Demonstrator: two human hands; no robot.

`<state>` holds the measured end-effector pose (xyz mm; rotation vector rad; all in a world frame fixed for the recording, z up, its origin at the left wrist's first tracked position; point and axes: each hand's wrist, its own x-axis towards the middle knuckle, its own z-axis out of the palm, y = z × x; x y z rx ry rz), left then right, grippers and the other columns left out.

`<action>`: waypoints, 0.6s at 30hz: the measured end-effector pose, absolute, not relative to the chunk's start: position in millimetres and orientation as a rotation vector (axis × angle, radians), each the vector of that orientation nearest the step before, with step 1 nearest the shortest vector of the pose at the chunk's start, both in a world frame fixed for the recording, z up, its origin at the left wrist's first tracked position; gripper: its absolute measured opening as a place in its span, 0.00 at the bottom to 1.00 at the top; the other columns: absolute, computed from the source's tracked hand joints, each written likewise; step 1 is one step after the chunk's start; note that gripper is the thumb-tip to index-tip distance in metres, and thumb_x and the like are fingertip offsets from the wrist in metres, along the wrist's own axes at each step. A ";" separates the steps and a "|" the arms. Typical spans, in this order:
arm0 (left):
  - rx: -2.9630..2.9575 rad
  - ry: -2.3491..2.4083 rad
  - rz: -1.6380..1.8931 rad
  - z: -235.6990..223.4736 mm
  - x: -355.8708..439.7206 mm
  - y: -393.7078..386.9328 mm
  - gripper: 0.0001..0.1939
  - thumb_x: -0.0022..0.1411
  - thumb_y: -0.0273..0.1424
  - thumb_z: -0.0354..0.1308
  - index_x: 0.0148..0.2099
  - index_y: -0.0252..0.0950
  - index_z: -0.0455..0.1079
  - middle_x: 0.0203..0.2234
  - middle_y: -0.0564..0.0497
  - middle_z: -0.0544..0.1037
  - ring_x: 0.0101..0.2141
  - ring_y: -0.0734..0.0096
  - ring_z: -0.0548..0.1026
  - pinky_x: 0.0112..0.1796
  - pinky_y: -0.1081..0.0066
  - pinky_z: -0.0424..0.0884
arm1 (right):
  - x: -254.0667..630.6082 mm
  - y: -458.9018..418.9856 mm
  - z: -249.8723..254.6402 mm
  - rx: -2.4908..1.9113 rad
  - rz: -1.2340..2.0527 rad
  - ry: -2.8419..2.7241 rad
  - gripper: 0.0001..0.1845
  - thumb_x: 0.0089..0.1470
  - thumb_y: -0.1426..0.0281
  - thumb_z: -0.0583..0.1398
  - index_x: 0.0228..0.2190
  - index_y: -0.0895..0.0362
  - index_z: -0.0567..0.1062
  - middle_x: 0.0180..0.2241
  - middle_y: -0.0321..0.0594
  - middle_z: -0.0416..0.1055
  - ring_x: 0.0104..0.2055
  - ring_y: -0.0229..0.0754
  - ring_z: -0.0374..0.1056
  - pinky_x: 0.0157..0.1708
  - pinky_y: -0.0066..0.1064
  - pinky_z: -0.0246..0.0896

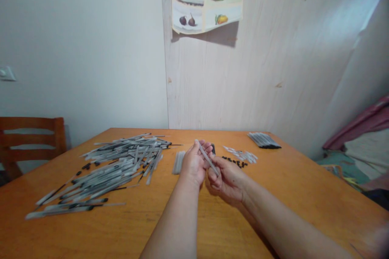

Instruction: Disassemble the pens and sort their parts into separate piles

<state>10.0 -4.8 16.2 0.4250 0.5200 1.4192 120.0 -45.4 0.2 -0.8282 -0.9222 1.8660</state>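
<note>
A translucent grey pen barrel (208, 157) slants between my two hands, over the middle of the table. My left hand (194, 166) is turned palm up, its thumb against the barrel's upper end and its fingers curled beneath. The lower end sits between the fingers of my right hand (227, 181). Just left of my left hand lies a row of pale tubes (178, 162), partly covered by it. Behind the fingers shows a small black object (213, 148), mostly hidden. Small black plugs (240, 163) and white pen tips (243, 155) lie scattered beyond my right hand.
A large loose heap of pen parts (121, 170), grey barrels and dark refills, covers the table's left side. A neat bundle of pens with black ends (264, 140) lies at the back right. A wooden chair (30, 139) stands left of the wooden table (170, 226).
</note>
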 end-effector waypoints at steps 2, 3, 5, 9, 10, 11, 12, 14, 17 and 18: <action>0.437 0.528 1.410 17.0 12.7 -6.9 0.10 0.65 0.35 0.57 0.40 0.31 0.71 0.32 0.43 0.79 0.31 0.69 0.78 0.31 0.72 0.74 | 116.6 -45.3 -2.4 -0.806 1.859 -0.911 0.19 0.60 0.55 0.55 0.25 0.56 0.66 0.10 0.27 0.58 0.10 0.30 0.46 0.13 0.22 0.42; 0.431 0.534 1.413 17.2 13.7 -7.3 0.10 0.65 0.35 0.57 0.39 0.31 0.70 0.31 0.43 0.78 0.30 0.70 0.78 0.30 0.73 0.74 | 114.5 -45.3 -4.1 -0.806 1.832 -0.911 0.20 0.59 0.54 0.56 0.24 0.55 0.64 0.09 0.25 0.55 0.10 0.29 0.42 0.12 0.22 0.39; 0.404 0.553 1.430 17.3 14.9 -7.1 0.10 0.66 0.35 0.56 0.38 0.32 0.69 0.29 0.44 0.78 0.27 0.72 0.77 0.26 0.76 0.71 | 108.8 -45.4 -8.1 -0.830 1.726 -0.937 0.21 0.57 0.52 0.58 0.23 0.54 0.63 0.09 0.23 0.51 0.10 0.29 0.37 0.12 0.23 0.35; 0.379 0.650 1.496 16.8 16.2 -5.6 0.10 0.67 0.35 0.53 0.37 0.33 0.67 0.24 0.49 0.76 0.19 0.77 0.71 0.20 0.79 0.63 | 94.6 -42.8 -16.4 -0.898 1.437 -1.040 0.22 0.53 0.52 0.61 0.20 0.53 0.62 0.09 0.25 0.50 0.12 0.30 0.41 0.13 0.25 0.35; 0.381 0.680 1.514 16.9 16.7 -5.6 0.10 0.67 0.35 0.53 0.37 0.33 0.67 0.24 0.50 0.75 0.18 0.78 0.69 0.20 0.78 0.63 | 91.7 -41.4 -17.9 -0.894 1.390 -1.070 0.22 0.53 0.53 0.61 0.20 0.54 0.62 0.11 0.26 0.52 0.13 0.30 0.43 0.15 0.25 0.38; 0.382 0.706 1.531 17.0 17.1 -5.6 0.10 0.68 0.34 0.52 0.37 0.33 0.66 0.23 0.50 0.75 0.17 0.79 0.68 0.20 0.78 0.63 | 89.3 -40.0 -18.9 -0.882 1.356 -1.103 0.21 0.52 0.54 0.62 0.20 0.54 0.63 0.12 0.27 0.55 0.15 0.31 0.47 0.16 0.25 0.41; 0.382 0.725 1.546 17.1 17.5 -5.6 0.10 0.68 0.34 0.51 0.36 0.34 0.66 0.23 0.51 0.75 0.16 0.79 0.67 0.20 0.78 0.63 | 87.5 -38.7 -19.4 -0.865 1.334 -1.140 0.19 0.52 0.55 0.61 0.22 0.55 0.65 0.15 0.29 0.59 0.18 0.32 0.50 0.18 0.25 0.45; 0.390 0.746 1.565 17.0 17.5 -5.3 0.10 0.68 0.34 0.50 0.36 0.34 0.65 0.23 0.51 0.75 0.16 0.79 0.66 0.20 0.78 0.62 | 85.6 -38.1 -18.6 -0.835 1.301 -1.220 0.18 0.54 0.55 0.59 0.25 0.56 0.69 0.19 0.33 0.64 0.23 0.34 0.57 0.23 0.26 0.51; 0.414 0.781 1.617 15.9 14.3 -3.9 0.09 0.69 0.34 0.48 0.37 0.35 0.63 0.24 0.51 0.75 0.14 0.80 0.63 0.18 0.77 0.59 | 85.3 -44.0 -13.5 -0.875 1.167 -1.375 0.16 0.56 0.56 0.57 0.26 0.56 0.70 0.22 0.34 0.66 0.27 0.37 0.60 0.28 0.28 0.55; 0.423 0.793 1.637 15.7 12.4 -3.3 0.09 0.69 0.34 0.48 0.37 0.35 0.63 0.24 0.51 0.75 0.13 0.81 0.61 0.17 0.77 0.57 | 85.6 -47.2 -11.7 -0.913 1.096 -1.423 0.16 0.56 0.57 0.57 0.26 0.56 0.70 0.22 0.34 0.65 0.28 0.37 0.60 0.29 0.28 0.55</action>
